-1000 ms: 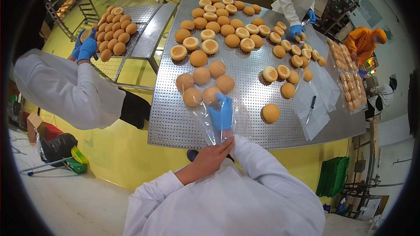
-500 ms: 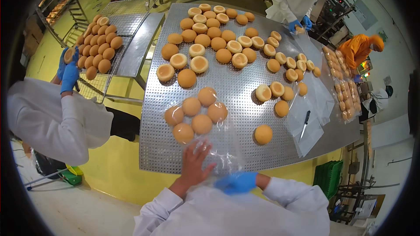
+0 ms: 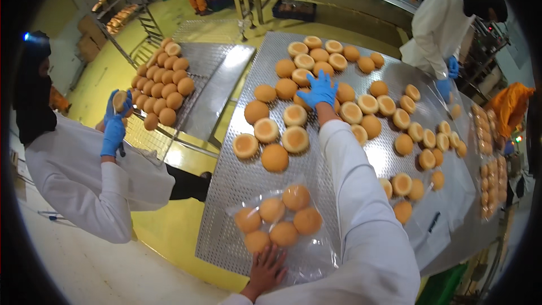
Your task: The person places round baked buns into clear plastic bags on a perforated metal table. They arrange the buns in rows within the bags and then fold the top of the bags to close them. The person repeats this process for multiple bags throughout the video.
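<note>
A clear plastic bag point(image 3: 313, 251) with several round brown buns point(image 3: 271, 209) inside lies on the perforated steel table point(image 3: 220, 231), near its front edge. My bare left hand point(image 3: 269, 267) rests with spread fingers at the bag's lower left, touching it. My right hand point(image 3: 319, 91), in a blue glove, reaches far over the table with fingers apart, on or just above loose buns point(image 3: 285, 88). Some loose buns show pale tops, others brown domes.
A co-worker point(image 3: 79, 175) at left holds a bun beside a wire rack of buns point(image 3: 169, 87). Another point(image 3: 429, 28) works at the far right. Right side: plastic sheets point(image 3: 451, 197), a knife point(image 3: 433, 221), bagged buns point(image 3: 490, 186). A wheeled rack point(image 3: 130, 34) stands behind.
My right hand has come out of the bag, then reached forward to the far loose buns. My left hand has moved from the bag's mouth onto the bag, fingers spread.
</note>
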Motion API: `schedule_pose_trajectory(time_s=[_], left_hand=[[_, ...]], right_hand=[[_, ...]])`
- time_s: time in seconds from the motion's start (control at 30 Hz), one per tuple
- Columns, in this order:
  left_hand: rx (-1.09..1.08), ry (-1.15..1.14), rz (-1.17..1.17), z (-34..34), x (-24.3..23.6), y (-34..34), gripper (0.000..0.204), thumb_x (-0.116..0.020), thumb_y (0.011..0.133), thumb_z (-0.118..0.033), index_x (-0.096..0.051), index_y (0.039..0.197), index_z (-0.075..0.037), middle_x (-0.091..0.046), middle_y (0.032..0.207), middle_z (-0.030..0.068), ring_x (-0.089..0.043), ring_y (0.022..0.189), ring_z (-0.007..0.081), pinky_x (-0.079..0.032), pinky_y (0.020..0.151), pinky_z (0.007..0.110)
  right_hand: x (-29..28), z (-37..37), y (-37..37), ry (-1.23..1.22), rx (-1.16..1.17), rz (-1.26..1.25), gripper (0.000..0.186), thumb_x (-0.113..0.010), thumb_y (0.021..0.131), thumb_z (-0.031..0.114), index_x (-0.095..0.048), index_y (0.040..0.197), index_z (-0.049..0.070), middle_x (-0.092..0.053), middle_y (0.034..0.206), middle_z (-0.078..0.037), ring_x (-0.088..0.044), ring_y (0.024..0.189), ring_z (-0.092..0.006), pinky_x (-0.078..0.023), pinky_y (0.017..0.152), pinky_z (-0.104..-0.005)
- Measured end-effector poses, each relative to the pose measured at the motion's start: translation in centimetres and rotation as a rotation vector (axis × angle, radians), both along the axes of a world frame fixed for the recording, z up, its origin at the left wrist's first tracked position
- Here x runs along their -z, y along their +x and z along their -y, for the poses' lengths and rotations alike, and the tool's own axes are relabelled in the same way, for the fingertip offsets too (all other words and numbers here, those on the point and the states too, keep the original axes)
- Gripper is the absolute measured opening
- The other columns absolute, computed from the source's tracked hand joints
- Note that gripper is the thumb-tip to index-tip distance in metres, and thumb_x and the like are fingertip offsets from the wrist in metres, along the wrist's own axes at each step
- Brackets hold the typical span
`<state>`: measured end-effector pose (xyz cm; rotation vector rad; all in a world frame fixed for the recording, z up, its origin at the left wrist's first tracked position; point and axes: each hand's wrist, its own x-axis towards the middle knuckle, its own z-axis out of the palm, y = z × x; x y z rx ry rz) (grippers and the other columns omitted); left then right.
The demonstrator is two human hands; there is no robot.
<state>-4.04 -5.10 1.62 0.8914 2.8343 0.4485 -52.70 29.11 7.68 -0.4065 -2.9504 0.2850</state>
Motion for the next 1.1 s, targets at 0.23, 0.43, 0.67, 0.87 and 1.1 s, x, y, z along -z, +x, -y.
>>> schedule_pose_trajectory(time_s=[0.23, 0.43, 0.67, 0.87, 1.1], left_hand=[[-0.09, -0.103, -0.02, -0.9, 0.3, 0.4, 0.064, -0.068, 0.089, -0.048, -0.056, 0.146, -0.024, -0.037, 0.161, 0.0148, -0.025, 0.153, 0.0337, -0.01, 0.122, 0.057], [-0.045, -0.08, -0.049, -1.3, 0.0, -0.3, 0.064, -0.067, 0.09, -0.048, -0.056, 0.146, -0.022, -0.036, 0.162, 0.0163, -0.024, 0.153, 0.0354, -0.012, 0.121, 0.058], [-0.054, -0.131, -0.094, -1.0, 0.4, 0.0, 0.064, -0.064, 0.092, -0.05, -0.054, 0.148, -0.022, -0.033, 0.163, 0.0169, -0.023, 0.153, 0.036, -0.015, 0.12, 0.058], [-0.086, -0.145, -0.05, -1.2, -0.1, -0.2, 0.064, -0.062, 0.093, -0.05, -0.051, 0.15, -0.024, -0.033, 0.164, 0.0122, -0.023, 0.154, 0.0311, -0.012, 0.123, 0.054], [-0.078, -0.085, -0.059, -1.9, -0.2, 0.2, 0.066, -0.063, 0.093, -0.049, -0.049, 0.152, -0.022, -0.032, 0.164, 0.0125, -0.024, 0.154, 0.0313, -0.012, 0.123, 0.054]], right_hand=[[4.4, -2.3, 6.5, -0.075, -0.138, 0.051, 0.066, -0.061, 0.09, 0.059, -0.053, 0.147, 0.028, -0.026, 0.167, -0.012, -0.021, 0.155, -0.0331, -0.02, 0.121, -0.0615], [2.1, -2.3, 17.6, -0.241, -0.168, -0.018, 0.059, -0.071, 0.086, 0.047, -0.064, 0.134, 0.014, -0.034, 0.16, -0.021, -0.031, 0.148, -0.0382, -0.028, 0.119, -0.055], [0.1, 17.3, 7.1, -0.333, -0.496, -0.155, 0.077, -0.073, 0.078, 0.061, -0.057, 0.143, 0.022, -0.029, 0.163, -0.018, -0.022, 0.153, -0.0379, -0.012, 0.123, -0.0621], [3.5, 15.1, 3.0, -0.206, -0.36, 0.12, 0.094, -0.076, 0.073, 0.064, -0.041, 0.154, 0.033, -0.026, 0.166, -0.015, -0.022, 0.153, -0.0368, -0.015, 0.12, -0.0674], [1.5, 2.6, 12.7, -0.15, -0.259, 0.073, 0.068, -0.077, 0.079, 0.04, -0.058, 0.141, 0.021, -0.044, 0.153, -0.017, -0.041, 0.14, -0.0391, -0.032, 0.117, -0.0514]])
